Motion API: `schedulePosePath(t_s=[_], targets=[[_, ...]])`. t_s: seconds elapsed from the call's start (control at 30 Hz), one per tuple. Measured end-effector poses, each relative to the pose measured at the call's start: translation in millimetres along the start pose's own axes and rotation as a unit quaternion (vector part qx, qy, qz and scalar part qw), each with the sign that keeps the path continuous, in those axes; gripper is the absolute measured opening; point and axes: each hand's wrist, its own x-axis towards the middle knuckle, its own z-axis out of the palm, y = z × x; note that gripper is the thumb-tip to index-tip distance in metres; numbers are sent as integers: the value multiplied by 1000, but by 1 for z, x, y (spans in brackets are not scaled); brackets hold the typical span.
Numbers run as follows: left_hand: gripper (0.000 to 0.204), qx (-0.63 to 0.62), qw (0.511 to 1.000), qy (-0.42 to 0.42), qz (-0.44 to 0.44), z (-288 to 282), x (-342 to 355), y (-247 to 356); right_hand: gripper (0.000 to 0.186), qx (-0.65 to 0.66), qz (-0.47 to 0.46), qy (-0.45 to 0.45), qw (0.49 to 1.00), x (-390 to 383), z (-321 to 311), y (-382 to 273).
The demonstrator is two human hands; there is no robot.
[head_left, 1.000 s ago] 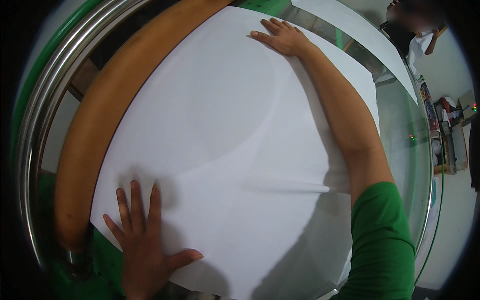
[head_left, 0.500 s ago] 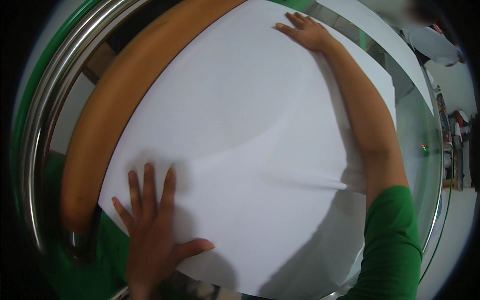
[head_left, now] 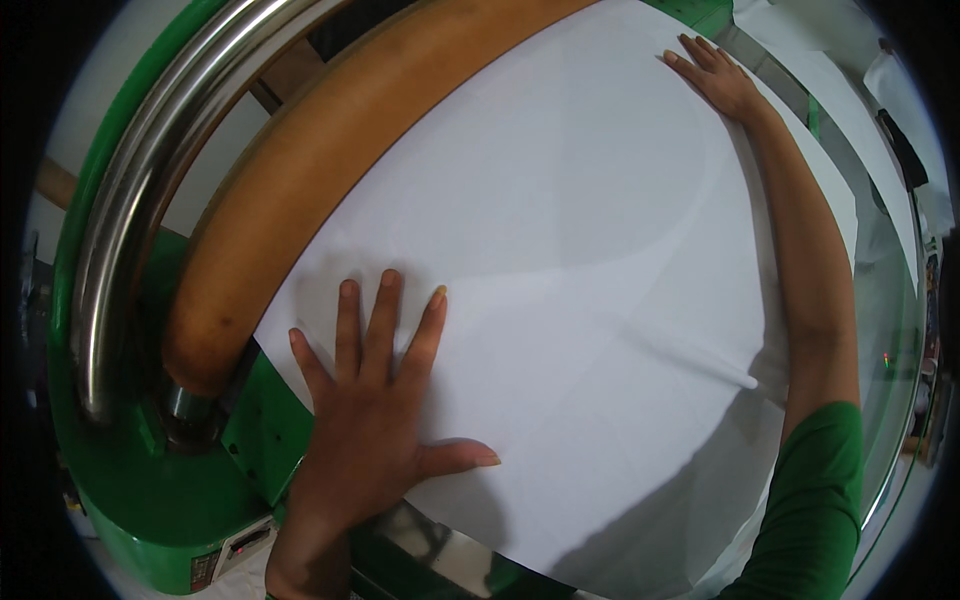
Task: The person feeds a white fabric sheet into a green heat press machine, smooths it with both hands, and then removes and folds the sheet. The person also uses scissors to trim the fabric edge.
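Left hand (head_left: 365, 430), right hand (head_left: 728, 88) over white sheet (head_left: 560, 250), label (head_left: 203, 571) unreadable

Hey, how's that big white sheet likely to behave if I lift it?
The white sheet would probably flop and crease: a raised ridge puckers it. It's likely light for its size, since its lower edge looks thin.

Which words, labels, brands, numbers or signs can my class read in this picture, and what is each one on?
No text can be read out here.
Dark label on the green machine end: too small to read.
Pale panel beside that label: any marks are too small to read.
White sheet: no writing visible.
Orange roller: no writing visible.
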Motion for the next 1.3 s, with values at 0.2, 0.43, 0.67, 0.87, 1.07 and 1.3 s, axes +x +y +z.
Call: schedulePosePath(t_s=[0.2, 0.43, 0.67, 0.87, 1.07, 1.3], targets=[[156, -31, 999, -34, -27, -6, 5, 0, 89, 5, -29, -28, 999, -3, -19, -17], [173, -39, 996, -65, -53, -9, 6, 0, 107, 59, 35, -124, 990, -20, -52, -52], [182, -39, 993, -96, -49, -15, 6, 2, 101, 112, 37, -116, 986, -17, -47, -53], [188, -24, 994, -93, -50, -11, -1, -6, 71, 7, -102, 55, 993, -29, -47, -49], [171, -13, 990, -108, 90, -9, -7, -9, 73, 173, -38, -83, 981, -58, -50, -43], [150, -3, 996, -62, 57, 0, -9, -3, 96, 1, -28, -26, 999, -71, -39, -29]])
